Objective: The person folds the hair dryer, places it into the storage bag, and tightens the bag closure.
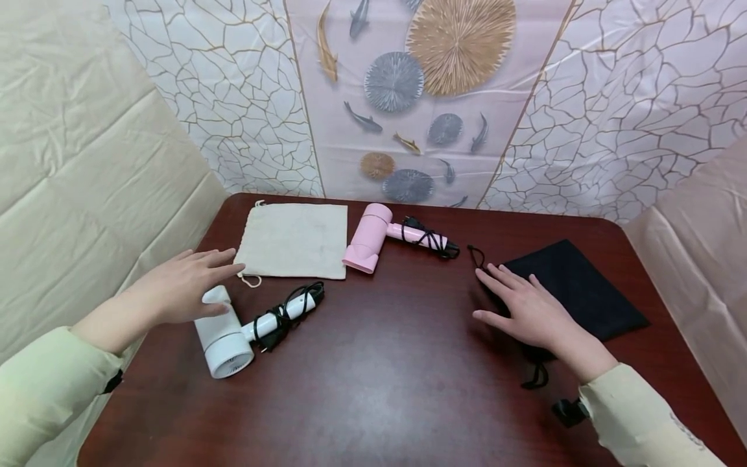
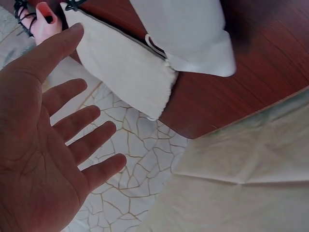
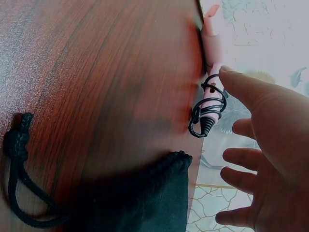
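Hovering over a dark red-brown table (image 1: 403, 370), two bare hands in pale sleeves (image 1: 55, 383) hold nothing. The left hand (image 1: 183, 288) is open, thumb held away from its fingers, palm bare. Below it, showing past its thumb side, lies a white hair dryer (image 1: 217, 332); the dryer's handle points away to the hand's right and is wound with black cord (image 1: 283, 319). Just beyond the left fingertips, a cream drawstring bag (image 1: 294, 240) lies flat.

The right hand (image 1: 528, 308) is open too, fingers spread and palm down, above the near left part of a black drawstring bag (image 1: 578, 285), which stretches ahead of it and to its right. Between the hands and farther forward lies a pink hair dryer (image 1: 370, 237), its cord-wrapped handle pointing to the right-hand side.

For a sure hold on the white dryer, the left hand would do best with thumb and fingers on opposite sides of the barrel; the rounded shell looks smooth and could roll under a flat palm. Lifting by the barrel rather than the cord should keep the coil from loosening. The black bag looks thin and limp, so pinching its edge by the drawstring would probably serve the right hand better than pressing the middle, which may merely slide.
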Demonstrator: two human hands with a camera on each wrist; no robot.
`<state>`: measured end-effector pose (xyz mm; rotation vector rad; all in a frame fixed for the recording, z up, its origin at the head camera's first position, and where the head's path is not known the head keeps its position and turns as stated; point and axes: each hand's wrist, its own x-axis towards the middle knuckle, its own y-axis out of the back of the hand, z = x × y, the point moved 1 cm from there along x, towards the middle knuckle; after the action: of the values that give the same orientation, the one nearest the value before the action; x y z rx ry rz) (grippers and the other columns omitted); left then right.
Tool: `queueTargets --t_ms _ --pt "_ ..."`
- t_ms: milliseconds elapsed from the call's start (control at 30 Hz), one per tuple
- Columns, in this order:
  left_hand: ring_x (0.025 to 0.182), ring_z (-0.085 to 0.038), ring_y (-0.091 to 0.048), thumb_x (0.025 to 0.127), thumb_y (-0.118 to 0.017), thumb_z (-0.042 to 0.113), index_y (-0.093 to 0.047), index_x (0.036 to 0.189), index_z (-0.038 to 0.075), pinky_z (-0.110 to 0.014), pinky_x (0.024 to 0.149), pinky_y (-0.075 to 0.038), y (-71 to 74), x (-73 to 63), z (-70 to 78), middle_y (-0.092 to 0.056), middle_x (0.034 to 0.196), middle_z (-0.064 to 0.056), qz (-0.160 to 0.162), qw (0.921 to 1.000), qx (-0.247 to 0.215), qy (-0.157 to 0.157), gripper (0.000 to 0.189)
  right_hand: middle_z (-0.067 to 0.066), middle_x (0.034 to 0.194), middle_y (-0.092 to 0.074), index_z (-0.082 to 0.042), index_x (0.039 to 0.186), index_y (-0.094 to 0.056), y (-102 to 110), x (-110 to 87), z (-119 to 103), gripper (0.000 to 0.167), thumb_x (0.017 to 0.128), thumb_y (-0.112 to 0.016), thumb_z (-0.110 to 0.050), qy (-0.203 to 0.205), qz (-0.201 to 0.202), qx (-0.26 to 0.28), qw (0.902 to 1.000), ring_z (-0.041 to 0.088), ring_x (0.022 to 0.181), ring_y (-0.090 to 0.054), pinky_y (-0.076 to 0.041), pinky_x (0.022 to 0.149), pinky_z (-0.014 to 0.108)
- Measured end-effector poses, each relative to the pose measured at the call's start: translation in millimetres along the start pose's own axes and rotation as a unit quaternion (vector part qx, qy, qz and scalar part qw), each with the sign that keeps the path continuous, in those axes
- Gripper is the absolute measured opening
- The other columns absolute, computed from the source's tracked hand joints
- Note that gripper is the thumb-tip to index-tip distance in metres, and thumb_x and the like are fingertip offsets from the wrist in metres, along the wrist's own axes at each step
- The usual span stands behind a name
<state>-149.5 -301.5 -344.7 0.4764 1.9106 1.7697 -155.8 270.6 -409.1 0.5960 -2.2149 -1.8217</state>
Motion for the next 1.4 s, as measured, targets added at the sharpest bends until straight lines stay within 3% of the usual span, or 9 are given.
queueTargets --t_ms 267,467,767,1133,1400 --pt "0.139 -0.051 -0.054 0.064 -0.102 0.025 -0.066 0.144 0.008 -0.073 0.108 -0.043 -6.5 -9.1 -7.2 -0.054 0.153 -0.028 -0.031 0.9995 0.006 -0.003 0.090 0.021 0.172 -0.032 -0.013 0.166 -0.039 -2.0 1.2 -0.5 0.084 0.101 -0.065 -0.058 0.004 -0.001 -0.001 1.0000 0.045 0.157 -0.032 -0.021 0.119 0.079" --pt "0.138 -0.052 -0.054 0.057 -0.104 0.024 -0.067 0.144 0.010 -0.072 0.107 -0.044 -10.3 -12.8 -8.7 -0.057 0.151 -0.027 -0.040 0.9990 0.014 -0.012 0.095 0.021 0.171 -0.034 -0.012 0.165 -0.041 -5.1 0.9 0.2 0.083 0.101 -0.066 -0.058 0.005 0.001 -0.005 1.0000 0.045 0.156 -0.033 -0.023 0.119 0.078" --pt "0.138 -0.051 -0.054 0.054 -0.101 0.011 -0.068 0.143 0.012 -0.070 0.109 -0.045 -25.0 -15.8 -7.8 -0.059 0.149 -0.025 -0.042 0.9981 0.024 -0.037 0.095 0.020 0.170 -0.036 -0.013 0.166 -0.041 -8.0 3.4 -0.3 0.081 0.101 -0.067 -0.055 0.012 0.001 -0.004 0.9999 0.044 0.156 -0.034 -0.024 0.119 0.078" --pt "0.136 -0.047 -0.058 0.051 -0.104 0.016 -0.070 0.139 0.012 -0.069 0.106 -0.047 -47.0 -21.3 -6.4 -0.064 0.145 -0.019 -0.010 0.9930 0.057 -0.103 0.095 0.020 0.169 -0.039 -0.013 0.164 -0.044 -7.9 3.5 -2.7 0.079 0.101 -0.068 -0.054 0.023 0.004 -0.011 0.9997 0.043 0.155 -0.037 -0.025 0.119 0.077" --pt "0.135 -0.043 -0.060 0.052 -0.102 0.012 -0.071 0.136 0.014 -0.066 0.109 -0.047 -56.6 -23.5 -4.5 -0.066 0.143 -0.017 -0.006 0.9909 0.075 -0.112 0.089 0.021 0.167 -0.041 -0.013 0.163 -0.046 -4.7 2.3 -5.3 0.076 0.101 -0.069 -0.052 0.031 0.005 -0.003 0.9995 0.042 0.153 -0.041 -0.027 0.119 0.076"
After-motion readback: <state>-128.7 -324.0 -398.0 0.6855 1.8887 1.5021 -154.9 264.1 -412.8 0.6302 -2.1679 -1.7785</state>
